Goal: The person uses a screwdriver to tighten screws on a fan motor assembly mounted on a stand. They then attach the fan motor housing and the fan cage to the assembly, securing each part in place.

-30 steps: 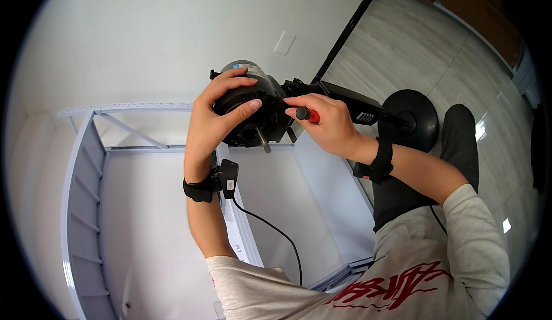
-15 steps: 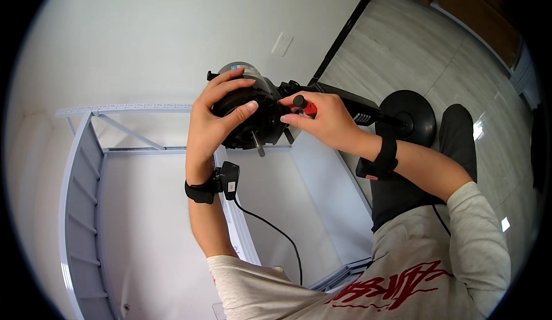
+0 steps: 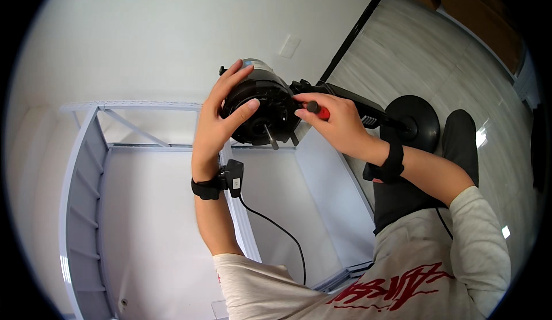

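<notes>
A black fan motor [image 3: 264,98] with a bare metal shaft [image 3: 271,138] sits at the top of a dark pedestal pole [image 3: 357,102], its blades and guard not on it. My left hand [image 3: 215,127] wraps round the housing from the left, thumb across the front and fingers over the top. In my right hand [image 3: 342,125] is a screwdriver [image 3: 319,110] with a red and black handle, gripped between thumb and fingers at the motor's right side. The screwdriver's tip is hidden behind my fingers.
The stand's round black base [image 3: 424,123] is at the right near my leg. Below my arms is a pale metal shelf frame [image 3: 80,165]. A white wall [image 3: 144,44] rises behind. Brown boxes [image 3: 477,15] stand at the far right, and a cable hangs from my left wrist device [image 3: 233,177].
The whole view has shifted slightly. The motor and both hands appear a little further right, with both grips kept. The screwdriver stays at the motor's right side.
</notes>
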Demonstrator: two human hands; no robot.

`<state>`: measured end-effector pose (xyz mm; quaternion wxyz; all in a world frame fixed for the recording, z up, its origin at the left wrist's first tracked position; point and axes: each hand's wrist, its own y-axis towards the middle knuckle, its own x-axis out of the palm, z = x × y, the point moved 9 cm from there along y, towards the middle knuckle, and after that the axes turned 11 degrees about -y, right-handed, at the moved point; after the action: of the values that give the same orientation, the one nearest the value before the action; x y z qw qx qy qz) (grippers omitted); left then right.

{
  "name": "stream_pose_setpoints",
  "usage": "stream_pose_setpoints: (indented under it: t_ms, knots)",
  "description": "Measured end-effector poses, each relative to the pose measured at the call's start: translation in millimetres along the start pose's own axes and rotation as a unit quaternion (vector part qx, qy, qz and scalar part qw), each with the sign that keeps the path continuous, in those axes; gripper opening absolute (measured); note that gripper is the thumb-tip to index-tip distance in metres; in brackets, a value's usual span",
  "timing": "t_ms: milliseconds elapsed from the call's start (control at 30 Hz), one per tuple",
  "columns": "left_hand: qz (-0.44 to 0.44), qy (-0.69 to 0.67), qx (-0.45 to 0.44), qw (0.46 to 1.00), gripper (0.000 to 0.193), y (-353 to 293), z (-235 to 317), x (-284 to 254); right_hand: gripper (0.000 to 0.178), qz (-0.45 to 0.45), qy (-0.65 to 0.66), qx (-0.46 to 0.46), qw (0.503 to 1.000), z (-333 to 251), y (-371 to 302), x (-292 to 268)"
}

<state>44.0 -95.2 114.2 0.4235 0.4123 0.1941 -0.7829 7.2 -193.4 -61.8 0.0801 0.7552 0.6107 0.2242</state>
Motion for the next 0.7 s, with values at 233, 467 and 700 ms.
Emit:
stream_pose_setpoints:
  t_ms: [233,467,700]
  knots:
    - [0.076,0.002,0.144,0.987,0.045,-39,-12,-11,0.028,-0.038,0.021,0.028,0.999,-2,-5,5]
    - [0.110,0.026,0.133,0.985,0.040,-36,-8,-5,0.025,0.015,0.036,0.015,0.999,3,-11,6]
    - [0.107,0.044,0.140,0.983,0.042,-33,-9,-4,0.025,0.037,0.053,0.012,0.998,12,-3,4]
